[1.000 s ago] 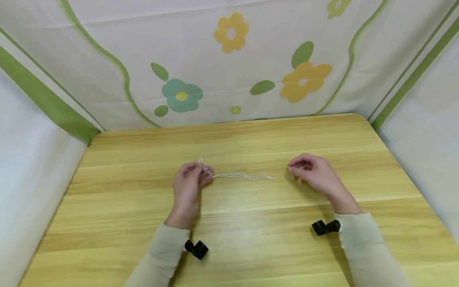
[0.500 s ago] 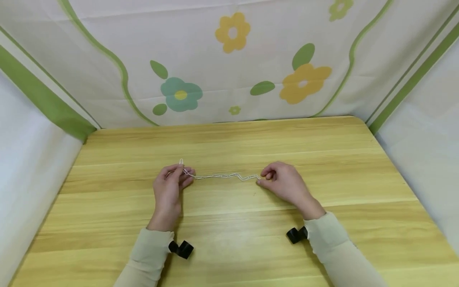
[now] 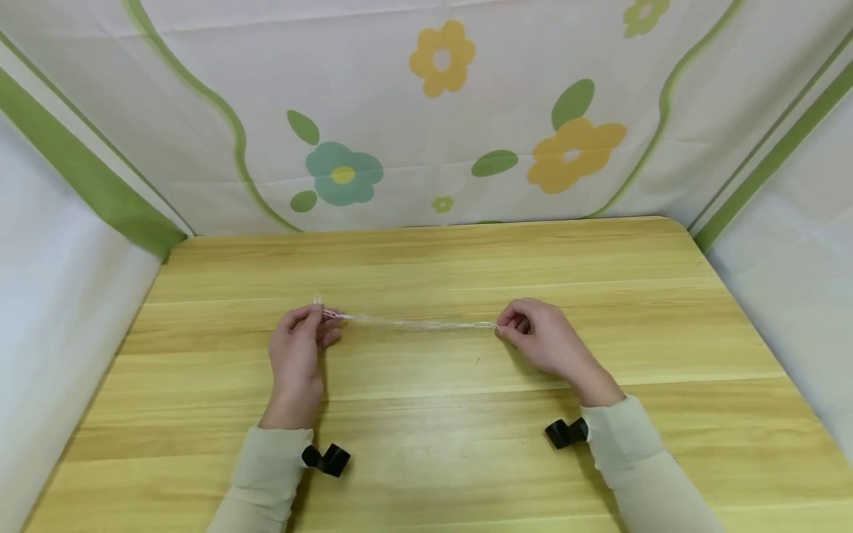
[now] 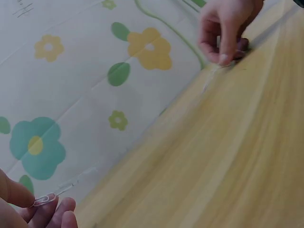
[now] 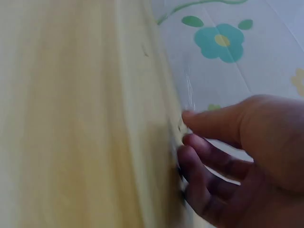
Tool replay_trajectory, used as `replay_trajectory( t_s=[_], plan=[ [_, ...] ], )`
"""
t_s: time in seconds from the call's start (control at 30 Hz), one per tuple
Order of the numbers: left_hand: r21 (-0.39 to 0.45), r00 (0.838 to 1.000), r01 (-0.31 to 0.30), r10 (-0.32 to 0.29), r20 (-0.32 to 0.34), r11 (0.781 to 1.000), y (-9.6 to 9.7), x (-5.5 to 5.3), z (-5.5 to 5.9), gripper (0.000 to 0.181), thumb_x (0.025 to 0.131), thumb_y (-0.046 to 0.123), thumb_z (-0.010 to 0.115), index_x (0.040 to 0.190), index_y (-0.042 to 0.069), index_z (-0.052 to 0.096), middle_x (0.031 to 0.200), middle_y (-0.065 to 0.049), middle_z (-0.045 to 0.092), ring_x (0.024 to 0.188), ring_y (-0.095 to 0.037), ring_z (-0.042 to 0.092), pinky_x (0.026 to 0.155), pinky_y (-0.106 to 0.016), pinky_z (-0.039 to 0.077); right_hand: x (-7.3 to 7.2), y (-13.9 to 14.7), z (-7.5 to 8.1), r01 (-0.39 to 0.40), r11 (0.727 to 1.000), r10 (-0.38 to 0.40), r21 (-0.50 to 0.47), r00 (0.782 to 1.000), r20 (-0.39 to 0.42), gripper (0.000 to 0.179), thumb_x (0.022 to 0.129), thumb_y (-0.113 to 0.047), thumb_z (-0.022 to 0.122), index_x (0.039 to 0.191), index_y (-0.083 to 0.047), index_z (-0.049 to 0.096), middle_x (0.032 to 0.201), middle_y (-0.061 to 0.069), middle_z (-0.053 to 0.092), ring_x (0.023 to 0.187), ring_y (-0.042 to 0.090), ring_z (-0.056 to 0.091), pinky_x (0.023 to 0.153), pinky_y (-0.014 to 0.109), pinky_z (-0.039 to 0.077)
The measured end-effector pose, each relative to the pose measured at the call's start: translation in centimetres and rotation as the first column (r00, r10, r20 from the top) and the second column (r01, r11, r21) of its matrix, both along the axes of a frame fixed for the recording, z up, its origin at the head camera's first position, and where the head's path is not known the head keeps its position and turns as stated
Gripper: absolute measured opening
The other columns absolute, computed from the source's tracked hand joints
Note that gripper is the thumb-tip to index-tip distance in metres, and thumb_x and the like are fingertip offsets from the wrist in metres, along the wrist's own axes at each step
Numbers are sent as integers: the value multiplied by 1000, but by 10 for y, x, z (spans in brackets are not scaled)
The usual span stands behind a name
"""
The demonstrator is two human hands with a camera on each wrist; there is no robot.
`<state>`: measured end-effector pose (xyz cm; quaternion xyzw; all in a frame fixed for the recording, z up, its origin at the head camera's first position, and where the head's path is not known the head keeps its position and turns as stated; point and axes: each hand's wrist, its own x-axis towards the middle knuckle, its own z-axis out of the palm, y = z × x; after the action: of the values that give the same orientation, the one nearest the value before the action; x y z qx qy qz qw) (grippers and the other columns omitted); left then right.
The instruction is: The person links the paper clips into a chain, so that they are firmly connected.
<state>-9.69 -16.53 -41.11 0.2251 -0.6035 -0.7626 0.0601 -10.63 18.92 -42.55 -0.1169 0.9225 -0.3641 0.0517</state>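
Observation:
A thin chain of linked white paper clips [image 3: 483, 325] stretches nearly straight between both hands, its middle blurred. My left hand [image 3: 298, 348] pinches its left end between thumb and fingers, and one clip sticks up past the fingertips. In the left wrist view the white paper clips [image 4: 45, 199] lie across the fingers at lower left. At the chain's other end, my right hand [image 3: 540, 337] pinches the last clip. The right wrist view shows the right thumb and forefinger [image 5: 213, 123] meeting at the chain's end, where the clip is mostly hidden.
Beneath the hands is a wood-grain table [image 3: 426, 429]. A white cloth with printed flowers [image 3: 400, 111] hangs behind its far edge, and pale cloth stands at both sides. Black wrist cameras [image 3: 326, 459] are worn at the sleeves.
The right hand came left to the chain's free end and pinched it. The left hand moved left. The chain, zigzagged on the table before, is now drawn nearly straight.

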Motion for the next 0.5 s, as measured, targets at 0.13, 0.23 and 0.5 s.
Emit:
replay_trajectory(
  t_s=[0.13, 0.23, 0.5],
  plan=[
    [42, 998, -59, 60, -21, 997, -6, 0, 5, 25, 111, 16, 60, 129, -1, 59, 98, 4, 77, 94, -11, 80, 84, -25, 63, -1, 5, 0, -45, 989, 57, -140, 995, 83, 2, 106, -12, 69, 105, -11, 71, 97, 4, 74, 86, 16, 70, 75, 28, 60],
    [32, 997, -67, 68, -42, 997, -4, 0, 9, 24, 111, 16, 62, 127, 0, 61, 101, 2, 78, 95, -12, 80, 85, -25, 63, -1, 6, 3, -23, 977, 53, -214, 990, 134, 5, 108, -13, 67, 110, -9, 69, 96, 7, 75, 84, 19, 73, 73, 30, 63],
    [-135, 981, 12, -37, -189, 991, 17, 1, 25, 20, 108, 18, 67, 119, 0, 67, 100, 4, 80, 99, -14, 78, 90, -29, 63, -3, 4, 22, 64, 956, -47, -286, 997, 65, 10, 103, -21, 76, 109, -13, 76, 98, 13, 76, 89, 31, 71, 73, 26, 57]
  ],
)
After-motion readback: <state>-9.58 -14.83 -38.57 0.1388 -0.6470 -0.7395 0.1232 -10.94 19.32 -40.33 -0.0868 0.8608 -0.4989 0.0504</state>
